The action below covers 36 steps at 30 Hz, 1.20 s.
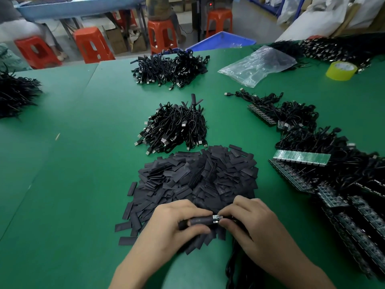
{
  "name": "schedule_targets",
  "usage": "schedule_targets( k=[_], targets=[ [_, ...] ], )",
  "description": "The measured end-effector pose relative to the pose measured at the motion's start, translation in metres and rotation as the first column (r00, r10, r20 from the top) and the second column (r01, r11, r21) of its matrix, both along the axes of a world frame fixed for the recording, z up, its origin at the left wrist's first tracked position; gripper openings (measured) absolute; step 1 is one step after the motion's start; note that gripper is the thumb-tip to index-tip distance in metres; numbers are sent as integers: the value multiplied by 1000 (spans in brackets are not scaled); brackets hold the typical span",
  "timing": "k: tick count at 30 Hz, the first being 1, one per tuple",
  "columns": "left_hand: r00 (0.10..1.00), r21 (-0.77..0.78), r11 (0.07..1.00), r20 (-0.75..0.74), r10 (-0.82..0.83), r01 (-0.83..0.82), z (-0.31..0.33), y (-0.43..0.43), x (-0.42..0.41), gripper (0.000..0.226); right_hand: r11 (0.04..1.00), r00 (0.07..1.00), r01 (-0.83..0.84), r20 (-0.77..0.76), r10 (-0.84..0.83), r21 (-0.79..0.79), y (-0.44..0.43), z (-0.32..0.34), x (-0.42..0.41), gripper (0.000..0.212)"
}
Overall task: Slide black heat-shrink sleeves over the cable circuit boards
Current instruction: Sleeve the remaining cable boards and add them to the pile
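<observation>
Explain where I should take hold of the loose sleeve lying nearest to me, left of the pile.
Pinch the loose sleeve at its left short end, coming from the left over the bare mat. It lies flat, long axis across, and its right end meets the pile, so the left end is probably freest.

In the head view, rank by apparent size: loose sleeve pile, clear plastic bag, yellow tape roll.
1. loose sleeve pile
2. clear plastic bag, farther off, so its true size is unsure
3. yellow tape roll

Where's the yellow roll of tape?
In the head view, the yellow tape roll sits far right on the green table, beside the clear plastic bag and a black cable pile.
</observation>
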<state>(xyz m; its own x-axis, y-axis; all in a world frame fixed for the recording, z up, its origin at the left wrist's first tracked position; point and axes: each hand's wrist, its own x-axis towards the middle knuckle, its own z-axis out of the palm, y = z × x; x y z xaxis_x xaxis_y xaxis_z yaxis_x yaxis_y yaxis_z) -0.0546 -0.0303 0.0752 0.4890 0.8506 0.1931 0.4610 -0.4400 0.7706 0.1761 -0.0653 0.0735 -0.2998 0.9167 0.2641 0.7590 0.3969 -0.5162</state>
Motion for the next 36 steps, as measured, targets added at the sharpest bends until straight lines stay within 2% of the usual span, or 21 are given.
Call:
schedule_targets(
  k=[4, 8, 12, 18, 22, 25, 28, 36],
  targets=[
    [999, 158, 987, 27, 29, -33, 0, -4, 5, 21, 990, 986, 29, -156, -51, -135, -1, 3, 0, 21],
    [999, 271, 962, 35, 13, -22, 2, -7, 9, 22, 987, 957, 16, -284, -62, -159, 0, 7, -2, 13],
    [1000, 325, 946, 28, 2, -11, 1, -8, 11, 21, 985, 937, 22, -341, -79, -169, 0, 10, -3, 9],
    [998, 270, 963, 56, -7, -8, -1, -10, 16, 22, 969, 925, 35, -359, -124, -244, -3, 11, -6, 7],
    [975, 236, 955, 176, 140, -179, 0, -10, 19, 29, 938, 871, 58, -441, -215, -343, -3, 14, -6, 13],
    [910, 195, 912, 285, 301, -362, 0, -12, 21, 32, 917, 833, 76, -481, -275, -392, -3, 17, -7, 13],
    [836, 104, 875, 368, 408, -473, -2, -17, 26, 29, 914, 805, 125, -500, -321, -385, -4, 20, -12, 13],
    [712, -66, 852, 519, 473, -519, -9, -23, 44, 28, 925, 807, 215, -476, -349, -314, -3, 20, -21, 11]
  ],
)
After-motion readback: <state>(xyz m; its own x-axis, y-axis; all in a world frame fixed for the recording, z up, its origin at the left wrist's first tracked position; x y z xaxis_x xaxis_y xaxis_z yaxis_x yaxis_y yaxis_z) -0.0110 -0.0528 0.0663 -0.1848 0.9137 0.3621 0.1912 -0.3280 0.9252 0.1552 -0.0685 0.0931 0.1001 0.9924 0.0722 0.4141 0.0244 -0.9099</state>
